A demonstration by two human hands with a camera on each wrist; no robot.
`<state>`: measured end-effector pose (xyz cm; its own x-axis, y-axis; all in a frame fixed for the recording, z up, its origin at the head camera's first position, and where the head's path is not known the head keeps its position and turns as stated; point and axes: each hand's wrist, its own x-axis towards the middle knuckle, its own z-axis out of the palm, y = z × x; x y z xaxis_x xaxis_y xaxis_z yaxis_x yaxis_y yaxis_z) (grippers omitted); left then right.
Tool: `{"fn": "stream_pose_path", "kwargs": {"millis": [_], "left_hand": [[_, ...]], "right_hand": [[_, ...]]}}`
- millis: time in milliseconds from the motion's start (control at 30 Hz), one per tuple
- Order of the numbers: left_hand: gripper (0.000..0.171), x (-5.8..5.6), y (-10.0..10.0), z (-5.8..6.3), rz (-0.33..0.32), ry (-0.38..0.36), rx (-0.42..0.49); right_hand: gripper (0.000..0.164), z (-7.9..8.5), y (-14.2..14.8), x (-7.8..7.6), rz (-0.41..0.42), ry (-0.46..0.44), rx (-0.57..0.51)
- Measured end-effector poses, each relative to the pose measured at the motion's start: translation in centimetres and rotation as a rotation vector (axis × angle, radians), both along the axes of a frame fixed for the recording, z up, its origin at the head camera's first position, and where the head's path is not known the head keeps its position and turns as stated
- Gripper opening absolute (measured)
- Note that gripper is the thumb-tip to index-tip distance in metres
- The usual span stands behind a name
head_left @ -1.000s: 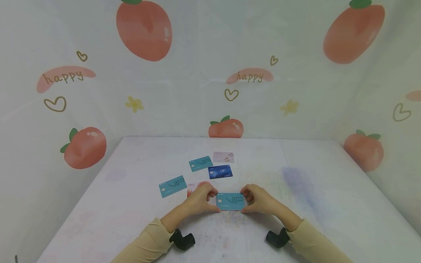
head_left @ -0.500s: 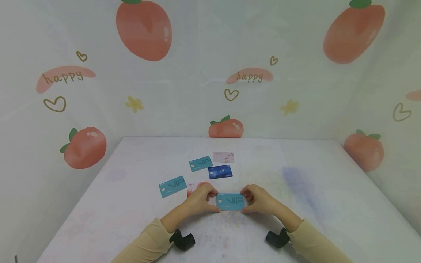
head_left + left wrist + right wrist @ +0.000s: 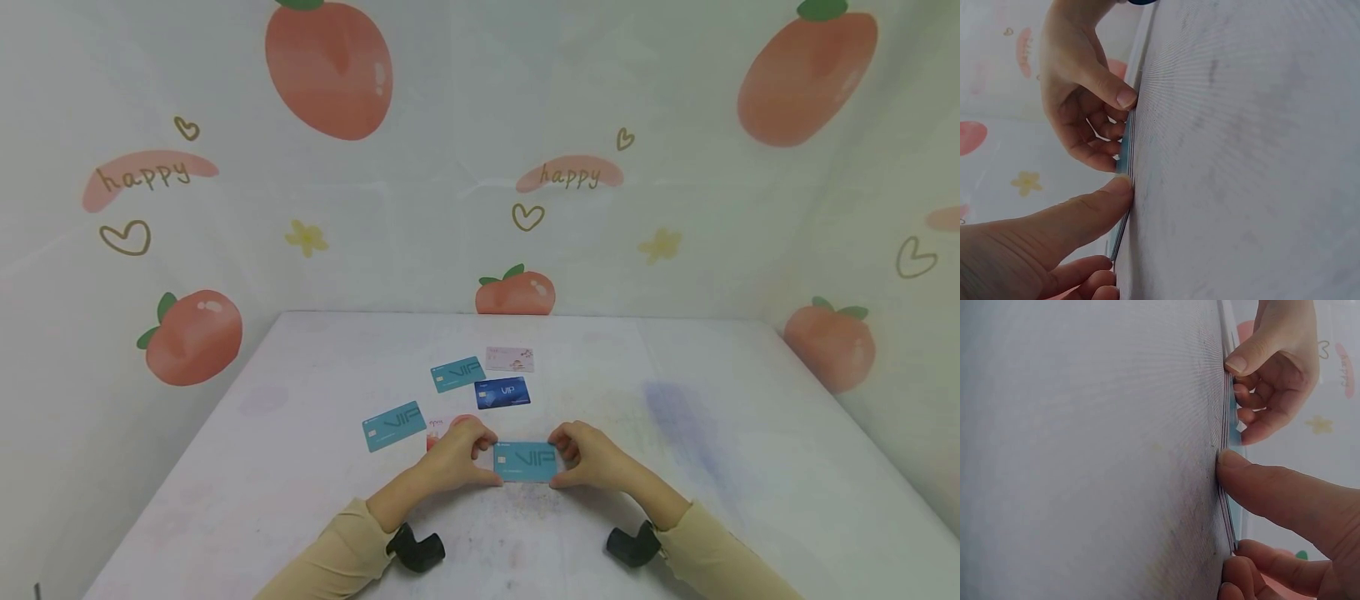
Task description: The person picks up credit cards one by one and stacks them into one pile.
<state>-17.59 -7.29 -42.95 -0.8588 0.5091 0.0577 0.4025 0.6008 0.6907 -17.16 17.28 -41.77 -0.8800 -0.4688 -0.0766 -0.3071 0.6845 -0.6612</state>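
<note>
Left hand (image 3: pixel 457 456) and right hand (image 3: pixel 591 454), fingers clamped on opposite ends of the teal-topped card stack (image 3: pixel 525 463); likely light, stiff, slippery, best held by short edges

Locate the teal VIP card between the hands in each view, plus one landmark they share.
Head: the teal VIP card is below centre, between the left hand and right hand.
Left wrist: the teal VIP card is a thin edge-on strip left of centre.
Right wrist: the teal VIP card is a thin edge-on strip right of centre.
Shared landmark: the right hand, upper left in left wrist, lower right in right wrist.
</note>
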Motion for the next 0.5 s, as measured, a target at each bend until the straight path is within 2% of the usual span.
{"fn": "stream_pose_path", "kwargs": {"millis": [500], "left_hand": [[0.050,0.16,-0.02,0.13,0.000,-0.009,0.002]], "right_hand": [[0.049,-0.05,0.09,0.05,0.018,0.011,-0.009]]}}
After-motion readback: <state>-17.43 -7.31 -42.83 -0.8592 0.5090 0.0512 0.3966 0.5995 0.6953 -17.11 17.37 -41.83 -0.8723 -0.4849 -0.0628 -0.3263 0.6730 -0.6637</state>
